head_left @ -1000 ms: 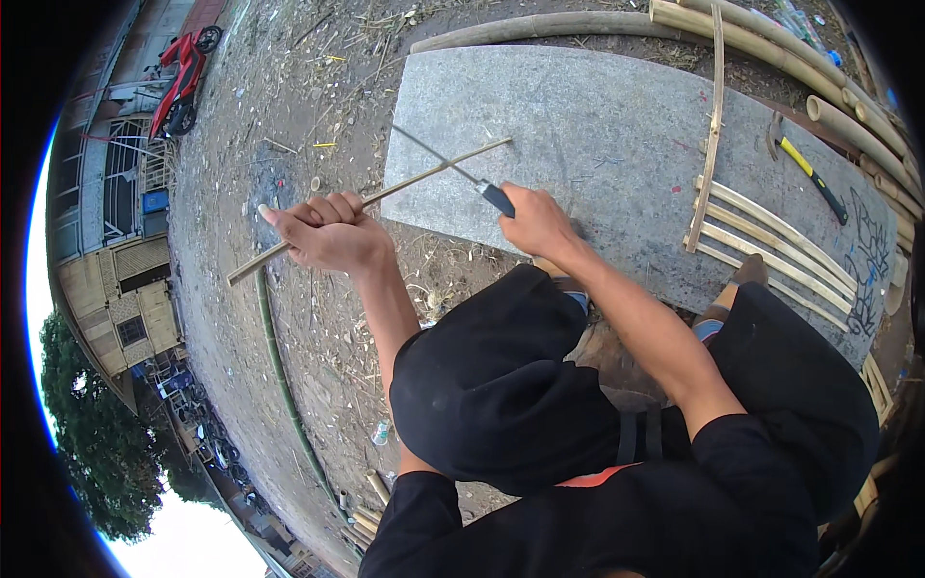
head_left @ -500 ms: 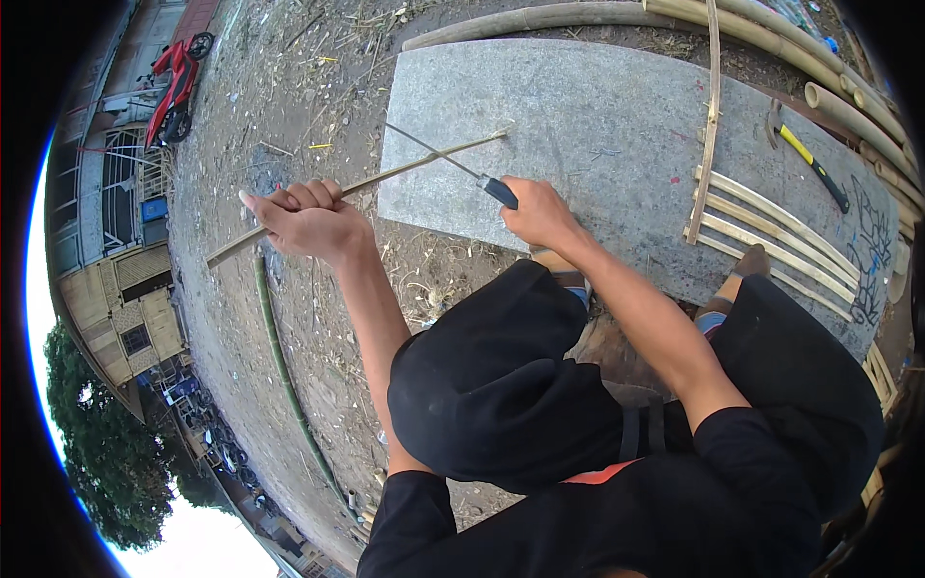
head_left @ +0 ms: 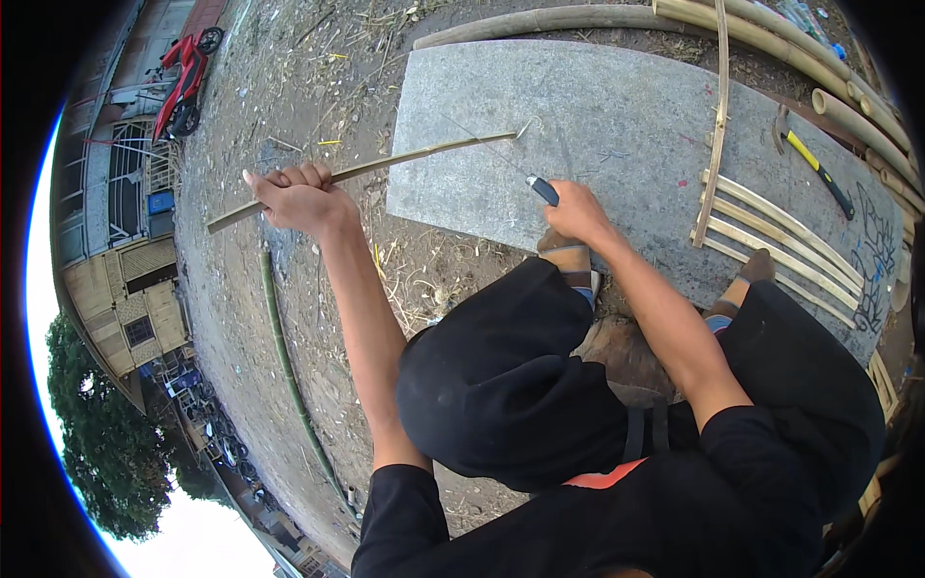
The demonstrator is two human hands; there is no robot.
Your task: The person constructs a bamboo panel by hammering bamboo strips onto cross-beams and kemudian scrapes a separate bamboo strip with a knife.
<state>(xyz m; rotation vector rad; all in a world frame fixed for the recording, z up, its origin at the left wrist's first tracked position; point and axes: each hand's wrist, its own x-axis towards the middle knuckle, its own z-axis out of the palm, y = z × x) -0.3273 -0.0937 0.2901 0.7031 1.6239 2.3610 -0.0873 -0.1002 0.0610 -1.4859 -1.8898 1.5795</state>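
Note:
My left hand (head_left: 303, 199) is closed round a long, thin bamboo strip (head_left: 424, 153), which slants up to the right so its far end is over the grey board. In my right hand (head_left: 580, 214) is the dark handle of a knife (head_left: 543, 190). Its long, narrow blade is blurred and crosses the strip near the far end. A pale, thin curl shows at that tip. My feet are at the near edge of the grey board (head_left: 462, 87).
On the board's right lie several pale bamboo slats (head_left: 792, 227) joined to a longer strip (head_left: 714, 154), and a yellow-and-black hammer (head_left: 819, 171). Thick bamboo poles (head_left: 771, 43) line the far edge. A green bamboo pole (head_left: 284, 356) lies on the dirt at left; a red motorbike (head_left: 183, 87) stands beyond.
My right hand has moved right and slightly down with the knife, its blade sliding toward the strip's far tip. My left hand still grips the strip, nearly in place.

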